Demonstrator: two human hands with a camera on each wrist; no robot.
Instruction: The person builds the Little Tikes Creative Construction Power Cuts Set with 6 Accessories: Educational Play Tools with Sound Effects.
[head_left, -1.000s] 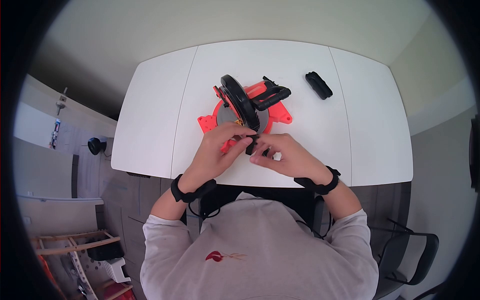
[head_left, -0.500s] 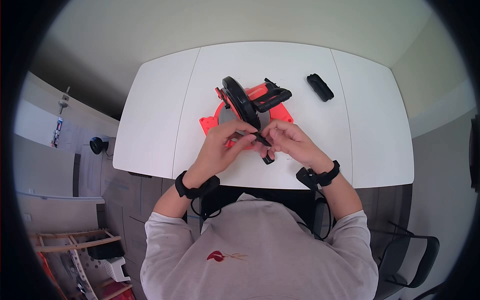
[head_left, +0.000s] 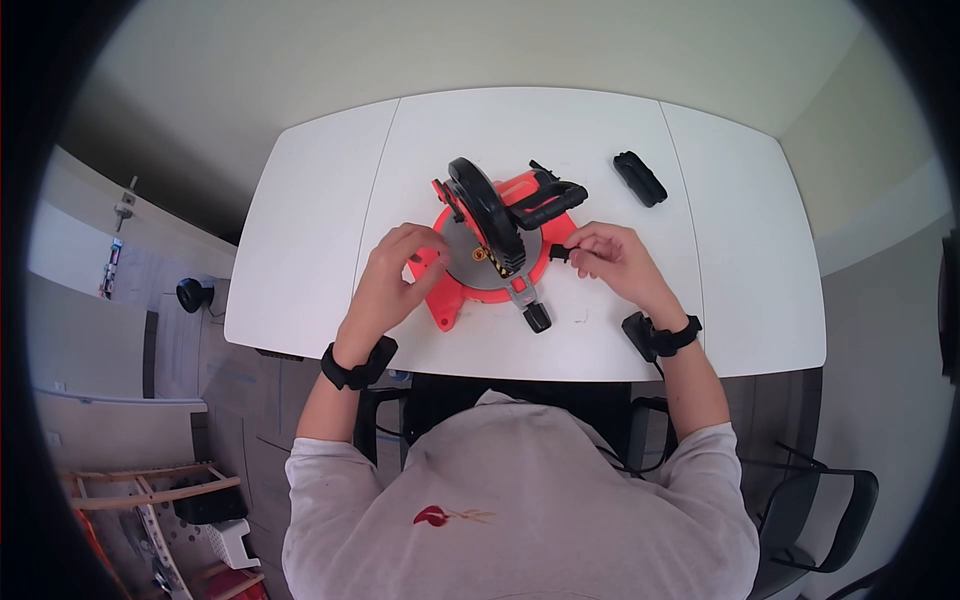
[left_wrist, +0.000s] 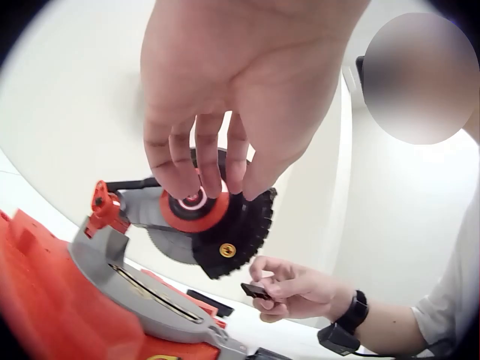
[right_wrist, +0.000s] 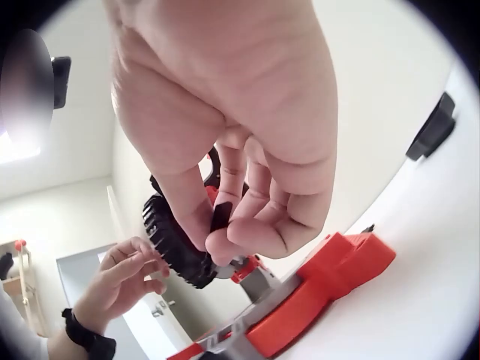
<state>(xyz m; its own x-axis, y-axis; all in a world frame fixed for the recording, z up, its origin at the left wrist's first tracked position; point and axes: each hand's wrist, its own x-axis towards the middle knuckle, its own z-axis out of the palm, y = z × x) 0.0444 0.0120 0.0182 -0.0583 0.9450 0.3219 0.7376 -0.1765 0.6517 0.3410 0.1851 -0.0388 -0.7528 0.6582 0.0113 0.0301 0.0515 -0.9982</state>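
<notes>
A red and black toy mitre saw point(head_left: 485, 215) stands on the white table, its round grey base point(head_left: 460, 255) in front and a black knob point(head_left: 537, 317) at the near edge. My right hand point(head_left: 617, 262) pinches a small black piece point(head_left: 559, 252) between thumb and fingers, just right of the base; the same piece point(right_wrist: 220, 216) shows in the right wrist view. My left hand point(head_left: 395, 275) hovers over the left side of the base, fingers loosely bent with nothing in them. In the left wrist view the left hand point(left_wrist: 240, 90) hangs before the saw's blade guard point(left_wrist: 240, 240).
A black oblong part point(head_left: 640, 179) lies on the table point(head_left: 760, 240) at the back right. A dark chair point(head_left: 820, 515) stands at the right below the table, and a wooden shelf frame point(head_left: 160, 490) is at the lower left.
My hands have parted from in front of the saw. The left hand moved left and let go of the black piece; the right moved right with it, uncovering the front of the base.
</notes>
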